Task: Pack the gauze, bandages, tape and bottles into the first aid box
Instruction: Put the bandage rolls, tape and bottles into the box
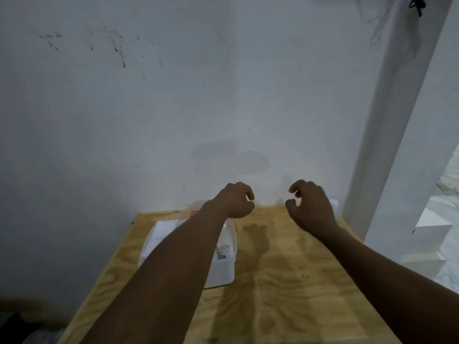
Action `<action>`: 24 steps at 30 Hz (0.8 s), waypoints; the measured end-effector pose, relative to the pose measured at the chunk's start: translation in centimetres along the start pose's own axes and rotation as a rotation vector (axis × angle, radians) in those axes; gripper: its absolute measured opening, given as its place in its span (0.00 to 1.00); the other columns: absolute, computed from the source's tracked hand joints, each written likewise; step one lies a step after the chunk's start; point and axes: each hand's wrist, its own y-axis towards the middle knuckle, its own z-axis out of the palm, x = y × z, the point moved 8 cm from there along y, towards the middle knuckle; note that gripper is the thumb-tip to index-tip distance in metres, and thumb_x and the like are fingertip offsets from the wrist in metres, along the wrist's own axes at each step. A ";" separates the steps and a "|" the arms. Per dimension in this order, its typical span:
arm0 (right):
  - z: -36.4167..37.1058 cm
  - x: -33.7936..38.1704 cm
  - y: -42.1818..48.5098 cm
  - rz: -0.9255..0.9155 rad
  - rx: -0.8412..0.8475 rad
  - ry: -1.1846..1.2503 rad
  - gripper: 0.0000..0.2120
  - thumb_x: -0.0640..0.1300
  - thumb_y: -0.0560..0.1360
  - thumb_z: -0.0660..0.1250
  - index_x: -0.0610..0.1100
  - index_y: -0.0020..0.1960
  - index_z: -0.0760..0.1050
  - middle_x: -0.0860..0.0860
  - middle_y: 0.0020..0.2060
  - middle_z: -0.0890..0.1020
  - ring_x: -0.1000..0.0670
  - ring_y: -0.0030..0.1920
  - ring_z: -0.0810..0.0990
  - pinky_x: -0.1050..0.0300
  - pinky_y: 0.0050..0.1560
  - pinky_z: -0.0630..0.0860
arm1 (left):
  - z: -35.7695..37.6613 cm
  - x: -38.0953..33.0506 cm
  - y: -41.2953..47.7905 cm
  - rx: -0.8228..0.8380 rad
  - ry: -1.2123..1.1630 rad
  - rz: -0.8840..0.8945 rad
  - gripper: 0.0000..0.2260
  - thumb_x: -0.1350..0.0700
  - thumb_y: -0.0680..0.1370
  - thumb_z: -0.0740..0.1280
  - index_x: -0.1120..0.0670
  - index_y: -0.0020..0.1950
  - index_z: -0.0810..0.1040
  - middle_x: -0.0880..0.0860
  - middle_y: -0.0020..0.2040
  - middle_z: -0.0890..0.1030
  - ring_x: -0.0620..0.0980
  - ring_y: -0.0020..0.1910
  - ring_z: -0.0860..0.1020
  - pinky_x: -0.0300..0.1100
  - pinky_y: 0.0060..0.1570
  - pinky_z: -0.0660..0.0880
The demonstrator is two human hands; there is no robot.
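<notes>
Bare wooden table (285, 281) right of white first aid box (223, 269), wall (173, 120) close behind, left forearm (173, 256) over box

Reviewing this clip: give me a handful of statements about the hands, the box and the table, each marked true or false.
1. Both hands are empty. True: the left hand and the right hand hold nothing, fingers curled.
2. The first aid box sits on the right side of the table. False: the white box is on the left part of the wooden table.
3. The left forearm crosses over the box. True.
4. The box is closed. False: it is open, with white items visible inside.
</notes>
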 end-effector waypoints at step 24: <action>1.7 -12.3 1.7 0.226 0.192 -0.228 0.16 0.48 0.75 0.66 0.44 0.61 0.71 0.42 0.55 0.73 0.42 0.52 0.75 0.47 0.48 0.78 | 9.2 -12.8 9.4 -0.062 0.211 0.282 0.15 0.53 0.77 0.69 0.54 0.61 0.70 0.57 0.53 0.79 0.56 0.47 0.78 0.47 0.42 0.75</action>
